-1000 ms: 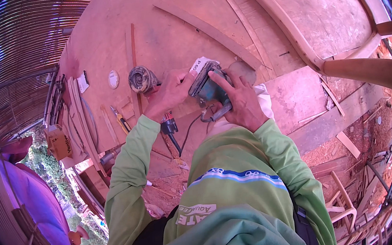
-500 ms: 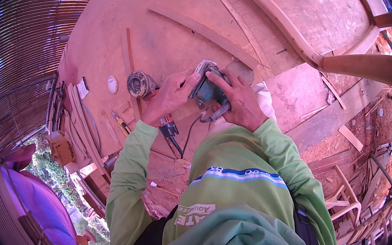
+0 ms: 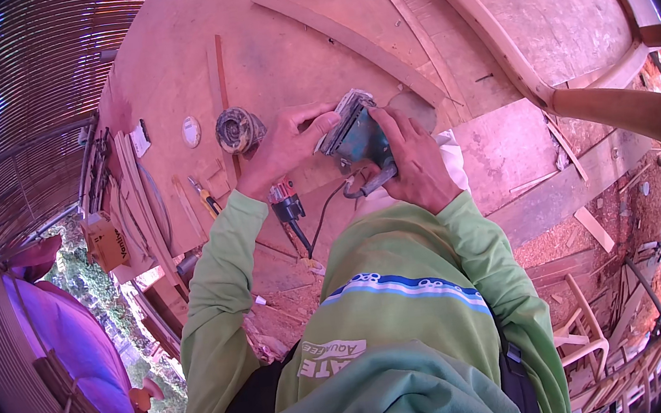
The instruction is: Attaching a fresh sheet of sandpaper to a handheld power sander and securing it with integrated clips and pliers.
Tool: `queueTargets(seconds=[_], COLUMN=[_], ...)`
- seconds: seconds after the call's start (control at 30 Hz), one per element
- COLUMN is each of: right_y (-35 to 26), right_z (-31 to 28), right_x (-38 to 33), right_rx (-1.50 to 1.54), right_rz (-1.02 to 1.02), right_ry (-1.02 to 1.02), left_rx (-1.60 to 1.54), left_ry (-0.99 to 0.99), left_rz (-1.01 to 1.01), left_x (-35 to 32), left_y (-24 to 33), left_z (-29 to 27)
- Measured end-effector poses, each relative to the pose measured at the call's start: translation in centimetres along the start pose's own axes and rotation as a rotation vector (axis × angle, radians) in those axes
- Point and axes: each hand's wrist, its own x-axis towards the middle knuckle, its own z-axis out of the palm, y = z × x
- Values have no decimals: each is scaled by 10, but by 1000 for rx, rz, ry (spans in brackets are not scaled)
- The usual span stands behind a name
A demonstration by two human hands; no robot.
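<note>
A teal handheld power sander is held above the plywood counter, clamped between both hands just in front of the chest of the person in the green long-sleeved shirt. The right hand is wrapped around the tool's rear and lower side, with the thumb laid up along its body, while the left hand comes in from the left and its fingertips are pressed on the pale flat base at the near edge. The tool's long axis is seen to run from the lower right, by the right palm, up toward the upper left, so that the base is tilted toward the left hand; the right hand carries most of the grip and is the nearer one to the body of the tool. A dark cord is seen hanging from beneath the sander down toward the counter edge. Just left of the left hand a round wire-cup wheel lies on the counter, and below the left wrist a red and black power tool rests near the edge. A small white disc lies farther left, and a curved wooden strip crosses the board beyond the hands. The counter is dusty, reddish sheet wood; sawdust and timber offcuts are strewn to the right, and a corrugated roof closes the workshop on the left.
</note>
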Motion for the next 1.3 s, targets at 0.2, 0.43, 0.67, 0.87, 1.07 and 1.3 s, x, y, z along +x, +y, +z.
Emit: queueTargets(seconds=[0.2, 0.43, 0.67, 0.87, 1.07, 1.3], right_y=[0, -1, 3, 5, 5, 5], right_z=[0, -1, 4, 6, 5, 6], right_x=[-2, -1, -2, -2, -3, -3], right_rx=[-25, -40, -61, -67, -67, -48], right_rz=[3, 18, -30, -29, -26, -15], right_ry=[-7, -16, 54, 56, 53, 54], left_rx=[-352, -115, 142, 283, 260, 152], left_ry=[-50, -2, 202, 197, 246, 283], left_rz=[-76, -53, 65, 113, 175, 121], left_x=[-2, 1, -5, -4, -3, 3], left_y=[0, 12, 15, 15, 19, 12], left_z=[-2, 14, 35, 37, 37, 41])
